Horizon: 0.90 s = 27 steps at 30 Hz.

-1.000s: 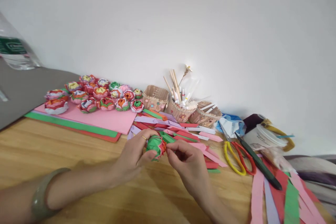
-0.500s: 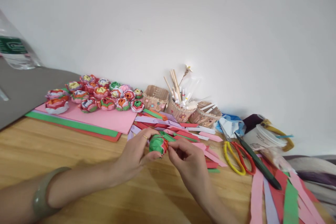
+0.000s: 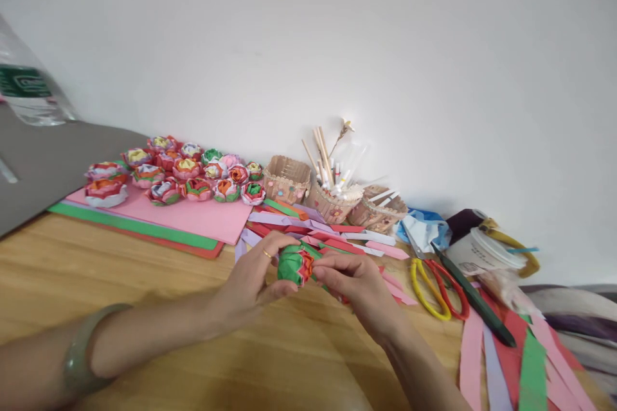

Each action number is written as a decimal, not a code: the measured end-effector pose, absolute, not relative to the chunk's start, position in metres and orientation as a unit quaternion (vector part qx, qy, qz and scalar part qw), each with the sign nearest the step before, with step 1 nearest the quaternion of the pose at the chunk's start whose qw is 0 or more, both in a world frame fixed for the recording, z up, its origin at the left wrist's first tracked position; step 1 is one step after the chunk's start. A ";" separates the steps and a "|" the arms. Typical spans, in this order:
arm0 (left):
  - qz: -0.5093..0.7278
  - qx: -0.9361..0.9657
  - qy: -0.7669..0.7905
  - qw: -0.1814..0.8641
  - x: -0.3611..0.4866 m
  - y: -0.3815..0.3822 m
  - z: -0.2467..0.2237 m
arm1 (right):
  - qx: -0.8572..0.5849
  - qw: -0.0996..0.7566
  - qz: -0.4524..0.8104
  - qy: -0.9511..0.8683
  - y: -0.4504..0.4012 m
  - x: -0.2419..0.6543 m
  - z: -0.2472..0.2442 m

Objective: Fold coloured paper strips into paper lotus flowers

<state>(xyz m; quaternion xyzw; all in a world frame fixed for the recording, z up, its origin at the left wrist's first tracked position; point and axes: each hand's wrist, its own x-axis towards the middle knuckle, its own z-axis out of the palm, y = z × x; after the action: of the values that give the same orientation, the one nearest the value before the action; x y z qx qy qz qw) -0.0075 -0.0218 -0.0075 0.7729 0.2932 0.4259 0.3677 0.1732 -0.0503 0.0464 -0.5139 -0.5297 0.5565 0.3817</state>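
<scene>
While a white wall fills the back, a wooden table takes up most of the foreground. Grey mat at far left, bottle with green label standing on it. Next, stacked coloured paper sheets, pink on top. Long paper strips at lower right, pink, lilac, red, green.

Left hand: thumb below, index finger curved over the top, pinching the green paper flower between them. Right hand: thumb and index fingertips pressed together, pinching the flower's orange inner petals; exact grip too small to tell. Held flower is up between both hands, front centre, on its side, orange end facing right.

Three small baskets in a row by the wall, middle one with sticks and pens. Scissors, yellow and red handles, right of the right hand, near a white-lidded tub. Finished-looking paper flowers, mixed colours, grouped on the pink sheet. Folded strips heaped behind the hands. Gold ring on a left finger.
</scene>
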 end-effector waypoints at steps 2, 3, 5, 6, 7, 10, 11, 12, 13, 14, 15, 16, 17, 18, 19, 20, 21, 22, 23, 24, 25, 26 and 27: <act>0.428 0.776 0.287 0.363 -0.007 -0.021 -0.008 | -0.514 0.381 0.556 -0.531 -0.050 0.173 0.046; 0.429 0.777 0.285 0.361 -0.007 -0.021 -0.008 | -0.514 0.381 0.555 -0.531 -0.050 0.172 0.046; 0.427 0.778 0.286 0.361 -0.007 -0.020 -0.009 | -0.518 0.381 0.550 -0.533 -0.051 0.172 0.046; 0.427 0.778 0.287 0.360 -0.007 -0.020 -0.008 | -0.522 0.379 0.544 -0.537 -0.051 0.172 0.046; 0.427 0.778 0.288 0.359 -0.007 -0.020 -0.008 | -0.526 0.375 0.535 -0.544 -0.051 0.172 0.046; 0.425 0.779 0.292 0.356 -0.007 -0.019 -0.009 | -0.541 0.365 0.494 -0.575 -0.051 0.173 0.045; 0.424 0.780 0.292 0.355 -0.006 -0.019 -0.009 | -0.543 0.365 0.481 -0.584 -0.051 0.173 0.044; 0.424 0.782 0.291 0.352 -0.006 -0.019 -0.009 | -0.544 0.366 0.471 -0.590 -0.051 0.173 0.044; 0.423 0.784 0.289 0.350 -0.006 -0.019 -0.009 | -0.542 0.368 0.466 -0.594 -0.051 0.173 0.044; 0.422 0.787 0.287 0.347 -0.006 -0.019 -0.009 | -0.540 0.370 0.465 -0.596 -0.051 0.173 0.043; 0.421 0.790 0.285 0.343 -0.006 -0.020 -0.009 | -0.540 0.371 0.466 -0.595 -0.051 0.173 0.043; 0.419 0.793 0.284 0.339 -0.006 -0.020 -0.009 | -0.540 0.371 0.468 -0.593 -0.051 0.173 0.043; 0.417 0.796 0.283 0.337 -0.006 -0.020 -0.010 | -0.542 0.369 0.470 -0.591 -0.051 0.173 0.043; 0.416 0.798 0.280 0.335 -0.006 -0.020 -0.010 | -0.546 0.369 0.470 -0.588 -0.051 0.173 0.044; 0.416 0.800 0.276 0.333 -0.006 -0.020 -0.010 | -0.549 0.369 0.469 -0.585 -0.051 0.173 0.044; 0.417 0.801 0.272 0.333 -0.007 -0.019 -0.010 | -0.551 0.370 0.469 -0.583 -0.051 0.173 0.044; 0.419 0.801 0.269 0.333 -0.007 -0.019 -0.010 | -0.553 0.370 0.470 -0.580 -0.051 0.173 0.044; 0.422 0.801 0.266 0.332 -0.007 -0.019 -0.010 | -0.553 0.371 0.472 -0.578 -0.052 0.174 0.044; 0.424 0.801 0.263 0.332 -0.007 -0.018 -0.010 | -0.554 0.371 0.474 -0.576 -0.052 0.174 0.043; 0.424 0.801 0.261 0.332 -0.007 -0.018 -0.010 | -0.554 0.371 0.476 -0.573 -0.051 0.174 0.043; 0.424 0.801 0.259 0.333 -0.006 -0.018 -0.010 | -0.554 0.372 0.478 -0.571 -0.051 0.174 0.043; 0.425 0.801 0.258 0.334 -0.006 -0.018 -0.010 | -0.553 0.375 0.478 -0.571 -0.051 0.175 0.042; 0.425 0.800 0.257 0.336 -0.006 -0.018 -0.011 | -0.550 0.377 0.478 -0.573 -0.051 0.175 0.043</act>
<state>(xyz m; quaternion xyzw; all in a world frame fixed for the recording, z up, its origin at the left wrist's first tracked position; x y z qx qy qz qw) -0.0058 -0.0177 -0.0105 0.8002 0.2573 0.4249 0.3360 0.1752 -0.0509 0.0425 -0.5496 -0.5726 0.4776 0.3767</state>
